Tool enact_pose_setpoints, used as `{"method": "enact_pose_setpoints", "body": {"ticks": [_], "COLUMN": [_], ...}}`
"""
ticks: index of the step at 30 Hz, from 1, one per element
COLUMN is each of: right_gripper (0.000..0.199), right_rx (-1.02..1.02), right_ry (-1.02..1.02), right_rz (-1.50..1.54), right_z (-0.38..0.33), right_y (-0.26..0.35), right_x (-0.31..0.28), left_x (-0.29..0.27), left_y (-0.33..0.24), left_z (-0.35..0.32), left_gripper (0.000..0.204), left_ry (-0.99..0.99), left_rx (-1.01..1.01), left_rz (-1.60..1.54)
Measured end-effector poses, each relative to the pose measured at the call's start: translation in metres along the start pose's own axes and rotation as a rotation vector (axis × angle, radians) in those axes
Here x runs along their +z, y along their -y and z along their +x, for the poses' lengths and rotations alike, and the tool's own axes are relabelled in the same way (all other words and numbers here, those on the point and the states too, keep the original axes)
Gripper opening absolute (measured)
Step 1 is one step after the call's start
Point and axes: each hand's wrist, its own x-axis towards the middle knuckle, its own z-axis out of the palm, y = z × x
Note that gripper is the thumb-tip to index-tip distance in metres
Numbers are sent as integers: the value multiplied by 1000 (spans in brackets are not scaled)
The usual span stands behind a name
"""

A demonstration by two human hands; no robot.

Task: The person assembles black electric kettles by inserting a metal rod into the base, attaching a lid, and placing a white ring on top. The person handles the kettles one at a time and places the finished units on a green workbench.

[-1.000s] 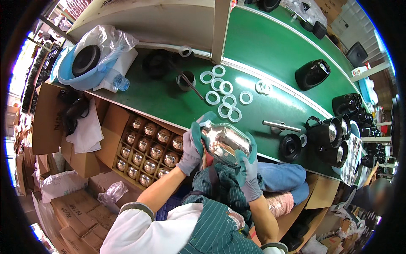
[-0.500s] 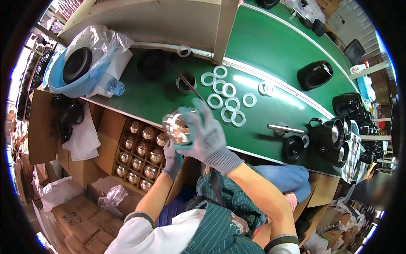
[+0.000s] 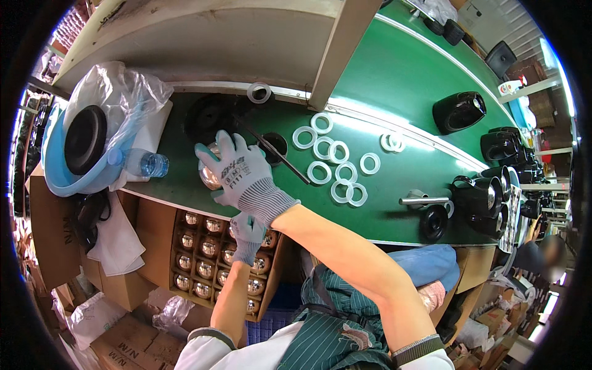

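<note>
My right hand (image 3: 242, 179), in a grey knit glove with a teal palm, spans a shiny silver flask liner (image 3: 209, 168). It is over the green table (image 3: 296, 213), close to the dark round base (image 3: 213, 117). Below it, my gloved left hand (image 3: 248, 233) is at the table's front edge, over the divided carton (image 3: 271, 290) of round silver liners (image 3: 208, 248). Its fingers are curled, and what they hold, if anything, is hidden. A dark cup (image 3: 274, 147) with a thin rod (image 3: 271, 149) across it stands right of my right hand.
Several translucent rings (image 3: 338, 152) lie mid-table. Further right are a metal tube (image 3: 425, 200), a black disc (image 3: 433, 222) and black jugs (image 3: 472, 197). A blue basin (image 3: 55, 163) and a plastic bottle (image 3: 147, 163) sit left. A post (image 3: 345, 55) rises behind the table.
My right hand has moved left with the silver liner, from above the table's front edge toward the dark base. My left hand remains low by the carton. The view has shifted slightly.
</note>
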Motion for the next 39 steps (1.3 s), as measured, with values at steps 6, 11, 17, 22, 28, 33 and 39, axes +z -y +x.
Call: {"method": "enact_pose_setpoints", "body": {"ticks": [6, 11, 17, 22, 28, 33, 39], "right_gripper": [114, 115, 112, 111, 90, 89, 84], "right_rx": [47, 3, 47, 9, -113, 225, 413], "right_ry": [22, 60, -36, -159, -570, -646, -979], "right_rz": [-13, -47, -29, 13, 459, 550, 624], "right_z": [4, 0, -10, -38, -174, -310, -388], "right_y": [-3, 5, 4, 2, -36, -78, -121], "right_x": [-5, -7, -5, -12, 3, 34, 37], "left_x": [0, 1, 5, 7, 1, 23, 123], "left_y": [-7, -1, -2, -2, -62, -140, -189], "left_z": [2, 4, 9, 9, 26, 12, 52], "left_gripper": [23, 16, 9, 11, 20, 33, 40], "left_ry": [-29, -32, -25, -7, -48, 413, 465], "left_rx": [3, 1, 20, -5, 20, -174, -701], "left_rz": [-16, -5, 5, -11, -92, -272, -509]}}
